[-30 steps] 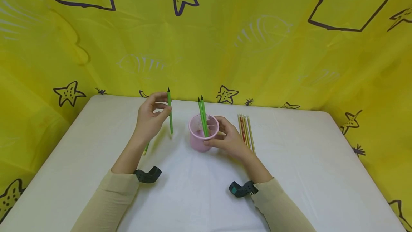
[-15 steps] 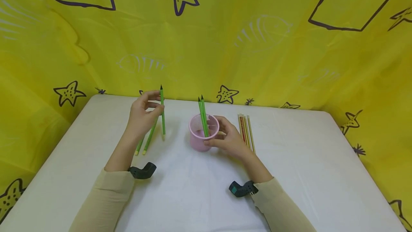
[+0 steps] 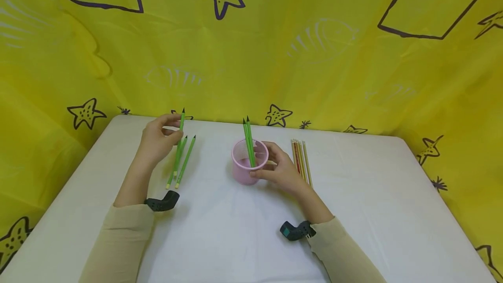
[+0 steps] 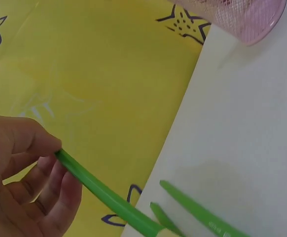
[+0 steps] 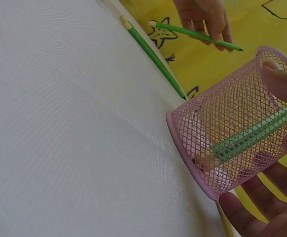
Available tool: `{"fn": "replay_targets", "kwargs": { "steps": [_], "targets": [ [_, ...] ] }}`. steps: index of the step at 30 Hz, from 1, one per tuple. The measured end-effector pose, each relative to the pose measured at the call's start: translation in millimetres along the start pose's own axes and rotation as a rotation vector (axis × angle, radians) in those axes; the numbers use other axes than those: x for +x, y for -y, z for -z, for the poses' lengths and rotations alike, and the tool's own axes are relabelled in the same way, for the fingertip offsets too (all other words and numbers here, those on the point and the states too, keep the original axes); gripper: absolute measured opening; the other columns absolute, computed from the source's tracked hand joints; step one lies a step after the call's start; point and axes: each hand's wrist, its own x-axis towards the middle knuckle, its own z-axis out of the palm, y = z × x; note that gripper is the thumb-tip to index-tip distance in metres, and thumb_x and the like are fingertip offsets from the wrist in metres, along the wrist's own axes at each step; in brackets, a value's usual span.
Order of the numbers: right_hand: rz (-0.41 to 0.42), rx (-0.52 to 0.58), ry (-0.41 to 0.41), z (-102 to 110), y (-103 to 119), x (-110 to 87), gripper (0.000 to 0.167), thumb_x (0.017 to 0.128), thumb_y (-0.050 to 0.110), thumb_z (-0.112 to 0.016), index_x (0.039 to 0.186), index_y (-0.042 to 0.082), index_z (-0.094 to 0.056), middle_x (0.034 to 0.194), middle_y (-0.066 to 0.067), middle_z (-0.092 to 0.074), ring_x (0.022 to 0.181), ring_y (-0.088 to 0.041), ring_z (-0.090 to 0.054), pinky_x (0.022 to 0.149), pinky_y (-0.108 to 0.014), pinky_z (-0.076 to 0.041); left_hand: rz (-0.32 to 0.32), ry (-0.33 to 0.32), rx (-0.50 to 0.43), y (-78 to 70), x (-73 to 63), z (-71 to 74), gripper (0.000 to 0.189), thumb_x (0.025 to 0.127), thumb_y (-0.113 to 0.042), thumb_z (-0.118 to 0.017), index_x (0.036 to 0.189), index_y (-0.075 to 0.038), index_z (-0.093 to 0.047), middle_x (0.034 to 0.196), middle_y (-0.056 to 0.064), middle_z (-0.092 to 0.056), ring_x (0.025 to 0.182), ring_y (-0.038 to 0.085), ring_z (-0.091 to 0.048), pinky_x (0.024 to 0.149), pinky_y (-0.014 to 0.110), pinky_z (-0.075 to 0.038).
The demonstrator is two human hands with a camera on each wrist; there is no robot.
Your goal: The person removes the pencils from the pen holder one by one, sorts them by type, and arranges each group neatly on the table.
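Note:
My left hand [image 3: 157, 141] pinches a green pencil [image 4: 106, 195] between thumb and fingers, its black tip up and yellow end down. It is over two more green pencils [image 3: 186, 163] lying on the white table at the left. A pink mesh pencil cup [image 3: 244, 177] stands mid-table, and two green pencils [image 3: 248, 143] lean inside it, points upward. Around the cup's right side, my right hand [image 3: 280, 171] holds it, thumb at the near rim. In the right wrist view, the mesh [image 5: 222, 113] shows the pencils inside; part of the hand is cut off there.
Several gold and red pencils [image 3: 300, 156] lie side by side right of the cup, partly behind the right hand. A yellow patterned cloth [image 3: 251, 56] hangs behind the white table [image 3: 228, 239]. Dark wrist cameras [image 3: 163, 202] are strapped to both wrists.
The left hand has moved left, away from the cup, carrying its green pencil to above the two lying pencils and lowering slightly. The right hand and cup have stayed in place.

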Motion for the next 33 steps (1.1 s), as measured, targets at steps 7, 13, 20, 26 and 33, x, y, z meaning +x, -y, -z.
{"fn": "replay_targets", "kwargs": {
  "steps": [7,13,20,26,33],
  "targets": [
    [-0.002,-0.001,-0.003,1,0,-0.3,0.080,0.074,0.007,-0.087,0.143,0.013,-0.047,0.139,-0.005,-0.058,0.124,-0.031,-0.057,0.100,-0.048,-0.052,0.024,0.013,0.136,10.7,0.7,9.7,0.045,0.096,-0.008,-0.058,0.140,-0.002,-0.052,0.125,0.021,-0.060,0.106,0.039,-0.064,0.078,0.032,-0.056],
    [-0.001,-0.007,-0.006,0,1,-1.3,0.080,0.073,0.007,-0.087,0.142,0.014,-0.047,0.139,-0.006,-0.058,0.126,-0.032,-0.056,0.100,-0.047,-0.052,0.103,0.083,0.203,20.7,3.0,7.3,0.045,0.095,-0.008,-0.059,0.139,0.001,-0.053,0.125,0.024,-0.062,0.105,0.038,-0.064,0.079,0.037,-0.058],
    [0.010,-0.004,-0.005,0,1,-0.5,0.079,0.074,0.006,-0.087,0.142,0.014,-0.048,0.139,-0.005,-0.058,0.125,-0.032,-0.056,0.100,-0.048,-0.052,0.136,0.119,0.251,31.5,4.8,2.9,0.044,0.093,-0.009,-0.059,0.136,0.000,-0.056,0.124,0.024,-0.063,0.112,0.039,-0.056,0.084,0.041,-0.052],
    [0.007,0.000,-0.004,0,0,0.2,0.079,0.074,0.006,-0.087,0.142,0.013,-0.047,0.138,-0.005,-0.058,0.124,-0.032,-0.057,0.100,-0.048,-0.052,0.148,0.135,0.256,36.6,3.5,2.5,0.045,0.094,-0.012,-0.059,0.137,0.000,-0.055,0.123,0.023,-0.065,0.110,0.037,-0.056,0.085,0.040,-0.051],
    [0.008,-0.005,-0.005,-1,0,0.1,0.079,0.074,0.006,-0.087,0.142,0.013,-0.047,0.138,-0.006,-0.058,0.124,-0.032,-0.056,0.101,-0.047,-0.052,0.140,0.122,0.257,37.0,2.9,2.4,0.044,0.096,-0.014,-0.058,0.138,0.000,-0.055,0.122,0.023,-0.065,0.106,0.036,-0.057,0.083,0.037,-0.050]
  ]
}}
